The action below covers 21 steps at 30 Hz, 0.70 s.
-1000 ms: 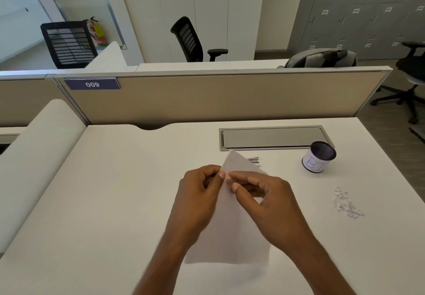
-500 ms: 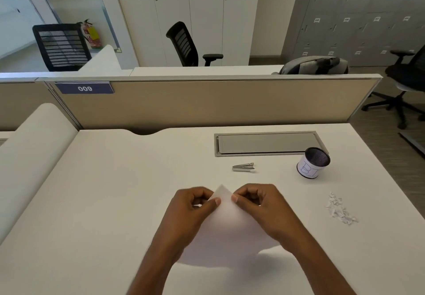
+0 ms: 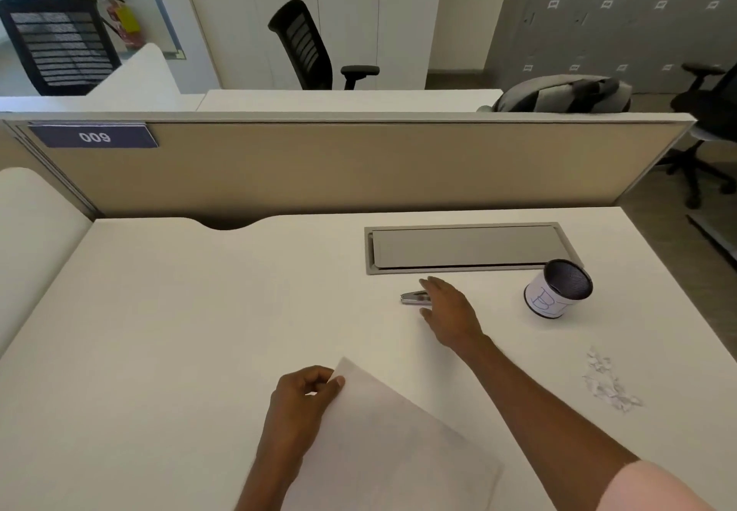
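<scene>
Right hand (image 3: 446,309), open, is moved from sheet (image 3: 399,443) to rigid metal tool (image 3: 412,297).
Limp sheet is pinched at its corner by left hand (image 3: 303,403).

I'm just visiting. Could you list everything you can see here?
paper sheet: one, white, near desk edge
metal tool: one, silver, mid-desk
mesh cup: one, black with white wrap, right of tool
paper scraps: one pile, white, desk's right side
cable hatch: one, grey, set into desk
desk: one, white, foreground
partition: one, beige, behind desk
office chairs: three, black, beyond partition
backpack: one, grey, beyond partition
left-hand grip: one, pinching sheet's far corner
right-hand grip: one, fingers straight, over tool's end
</scene>
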Each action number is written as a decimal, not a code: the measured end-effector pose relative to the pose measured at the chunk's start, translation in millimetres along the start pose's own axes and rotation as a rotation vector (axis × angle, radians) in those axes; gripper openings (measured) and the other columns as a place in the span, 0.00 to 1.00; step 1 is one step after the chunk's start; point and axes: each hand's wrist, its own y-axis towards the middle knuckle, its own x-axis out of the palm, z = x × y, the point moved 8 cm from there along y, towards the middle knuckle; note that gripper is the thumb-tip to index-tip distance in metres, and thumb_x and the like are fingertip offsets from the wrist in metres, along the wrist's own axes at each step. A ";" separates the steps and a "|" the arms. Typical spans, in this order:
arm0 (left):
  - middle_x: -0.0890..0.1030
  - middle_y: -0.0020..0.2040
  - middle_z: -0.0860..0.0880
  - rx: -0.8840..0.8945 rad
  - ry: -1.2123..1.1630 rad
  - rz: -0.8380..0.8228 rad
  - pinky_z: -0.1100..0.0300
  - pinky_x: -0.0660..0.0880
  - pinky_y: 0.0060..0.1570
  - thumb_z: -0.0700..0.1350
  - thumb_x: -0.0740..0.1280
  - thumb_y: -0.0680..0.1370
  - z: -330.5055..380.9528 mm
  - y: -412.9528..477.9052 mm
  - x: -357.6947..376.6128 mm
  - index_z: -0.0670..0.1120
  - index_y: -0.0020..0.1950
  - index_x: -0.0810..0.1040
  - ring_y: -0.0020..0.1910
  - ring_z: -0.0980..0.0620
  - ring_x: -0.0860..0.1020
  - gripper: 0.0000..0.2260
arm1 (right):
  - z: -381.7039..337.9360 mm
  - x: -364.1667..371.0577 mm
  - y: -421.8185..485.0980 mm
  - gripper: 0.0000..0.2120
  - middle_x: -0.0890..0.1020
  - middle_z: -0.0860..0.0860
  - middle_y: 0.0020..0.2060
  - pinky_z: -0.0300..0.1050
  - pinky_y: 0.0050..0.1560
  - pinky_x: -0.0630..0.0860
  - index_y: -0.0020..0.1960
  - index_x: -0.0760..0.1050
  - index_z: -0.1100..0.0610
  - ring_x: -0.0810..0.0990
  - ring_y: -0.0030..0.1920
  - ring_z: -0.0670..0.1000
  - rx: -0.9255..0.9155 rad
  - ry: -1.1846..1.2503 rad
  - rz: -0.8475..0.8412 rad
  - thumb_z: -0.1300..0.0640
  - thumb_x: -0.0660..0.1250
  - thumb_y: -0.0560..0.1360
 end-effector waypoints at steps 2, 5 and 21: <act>0.88 0.39 0.47 -0.029 -0.060 0.018 0.55 0.75 0.41 0.46 0.75 0.80 -4.1 6.2 0.4 0.49 0.43 0.88 0.36 0.50 0.83 0.06 | 1.2 11.8 14.0 0.26 0.71 0.55 0.76 0.49 0.77 0.63 0.77 0.68 0.57 0.71 0.75 0.57 -0.066 -0.097 0.011 0.57 0.68 0.81; 0.88 0.38 0.44 -0.097 -0.168 0.014 0.56 0.74 0.40 0.44 0.77 0.79 -7.9 9.8 2.7 0.45 0.41 0.87 0.34 0.50 0.81 0.07 | 5.7 20.6 28.2 0.15 0.83 0.54 0.59 0.51 0.63 0.75 0.62 0.80 0.57 0.81 0.58 0.58 -0.109 -0.178 0.093 0.60 0.73 0.76; 0.89 0.40 0.43 -0.014 -0.317 0.022 0.61 0.78 0.33 0.42 0.75 0.80 42.0 -12.8 1.5 0.42 0.46 0.89 0.34 0.51 0.84 0.05 | -74.5 -62.7 -97.6 0.07 0.86 0.50 0.49 0.39 0.51 0.75 0.59 0.77 0.54 0.79 0.47 0.46 0.019 0.991 -0.098 0.57 0.60 0.86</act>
